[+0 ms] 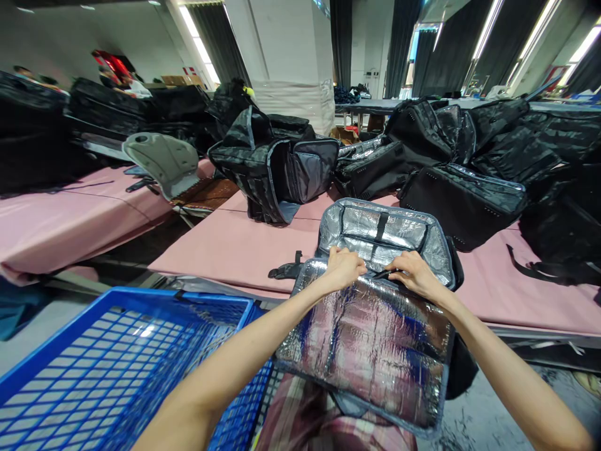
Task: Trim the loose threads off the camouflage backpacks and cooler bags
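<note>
A foil-lined bag (375, 351) lies spread open across my lap and the edge of the pink table, its silvery inside facing up. My left hand (345, 268) is closed on the bag at the fold between its two silver panels. A short way to the right, my right hand (414, 273) pinches a short black strip (384, 274) at the same fold. What the strip is fixed to is hidden by the fingers. Behind both hands the far panel (382, 228) leans up, with a black band down its middle. A black strap with a buckle (285, 270) sticks out at the left.
A blue plastic basket (117, 300) stands at my left below the table. On the pink table (225, 250) sit an open camouflage bag (263, 166) and several more dark bags (462, 200) at the right. A grey-backed chair (162, 160) stands between tables; people are far back left.
</note>
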### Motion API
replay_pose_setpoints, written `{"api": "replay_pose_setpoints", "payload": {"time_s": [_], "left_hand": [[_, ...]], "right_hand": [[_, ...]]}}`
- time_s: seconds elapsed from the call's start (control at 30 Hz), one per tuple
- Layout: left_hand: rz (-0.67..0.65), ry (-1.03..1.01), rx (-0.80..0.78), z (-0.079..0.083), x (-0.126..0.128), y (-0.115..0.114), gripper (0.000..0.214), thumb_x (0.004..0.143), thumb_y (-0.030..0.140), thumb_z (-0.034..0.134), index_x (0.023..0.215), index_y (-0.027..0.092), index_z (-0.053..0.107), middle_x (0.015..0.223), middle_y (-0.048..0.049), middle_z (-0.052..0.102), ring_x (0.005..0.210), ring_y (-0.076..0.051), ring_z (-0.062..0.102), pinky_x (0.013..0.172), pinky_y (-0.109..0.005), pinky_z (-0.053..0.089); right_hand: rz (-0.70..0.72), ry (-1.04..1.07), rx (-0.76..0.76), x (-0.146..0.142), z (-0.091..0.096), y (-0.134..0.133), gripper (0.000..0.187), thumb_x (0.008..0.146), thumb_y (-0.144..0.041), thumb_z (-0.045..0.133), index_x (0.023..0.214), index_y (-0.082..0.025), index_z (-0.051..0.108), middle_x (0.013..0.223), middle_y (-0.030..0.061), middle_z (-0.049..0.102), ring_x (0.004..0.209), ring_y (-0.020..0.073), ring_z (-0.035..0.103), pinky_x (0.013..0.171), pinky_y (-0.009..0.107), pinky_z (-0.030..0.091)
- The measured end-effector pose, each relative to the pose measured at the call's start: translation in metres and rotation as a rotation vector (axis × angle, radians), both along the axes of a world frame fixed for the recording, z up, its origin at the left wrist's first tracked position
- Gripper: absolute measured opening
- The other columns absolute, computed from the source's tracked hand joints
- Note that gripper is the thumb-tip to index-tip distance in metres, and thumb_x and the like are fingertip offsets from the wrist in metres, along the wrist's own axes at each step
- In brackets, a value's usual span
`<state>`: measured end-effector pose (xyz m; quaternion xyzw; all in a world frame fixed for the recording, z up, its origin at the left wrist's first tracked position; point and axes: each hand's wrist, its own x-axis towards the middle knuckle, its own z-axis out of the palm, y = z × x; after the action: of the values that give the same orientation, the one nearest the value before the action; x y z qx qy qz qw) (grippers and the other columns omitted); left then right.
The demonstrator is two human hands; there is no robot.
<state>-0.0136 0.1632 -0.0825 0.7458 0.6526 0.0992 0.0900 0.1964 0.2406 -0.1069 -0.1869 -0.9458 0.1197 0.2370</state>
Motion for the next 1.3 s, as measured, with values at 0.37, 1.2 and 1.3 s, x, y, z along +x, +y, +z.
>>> {"api": "replay_pose_setpoints", "payload": {"time_s": [0.37,1.2,1.3], "left_hand": [[-0.005,-0.025,0.007,-0.001,-0.002,0.002,0.028,0.082,0.025,0.044,0.064,0.018,0.064,0.075,-0.0020,0.063,0.080,-0.019,0.049,0.081,-0.038,0.025],[-0.026,0.072,0.504,-0.033,0.031,-0.029,0.017,0.086,0.020,0.044,0.077,0.015,0.058,0.080,-0.0054,0.056,0.080,-0.020,0.044,0.073,-0.036,0.028],[-0.032,0.021,0.510,-0.035,0.030,-0.030,0.016,0.086,0.020,0.043,0.078,0.016,0.056,0.081,-0.0043,0.055,0.080,-0.019,0.044,0.073,-0.036,0.028]], "right_hand": [[-0.025,-0.031,0.075,-0.015,-0.002,-0.004,0.019,0.088,-0.036,0.050,0.091,-0.020,0.060,0.081,0.0031,0.063,0.075,0.0169,0.050,0.071,0.030,0.030],[-0.232,-0.057,0.467,0.011,0.000,-0.030,0.016,0.089,-0.025,0.048,0.094,-0.018,0.062,0.079,0.0037,0.064,0.071,0.0169,0.045,0.066,0.032,0.025],[-0.214,-0.081,0.483,0.010,0.002,-0.031,0.017,0.090,-0.025,0.047,0.095,-0.019,0.062,0.079,0.0037,0.064,0.072,0.0168,0.044,0.066,0.032,0.024]]}}
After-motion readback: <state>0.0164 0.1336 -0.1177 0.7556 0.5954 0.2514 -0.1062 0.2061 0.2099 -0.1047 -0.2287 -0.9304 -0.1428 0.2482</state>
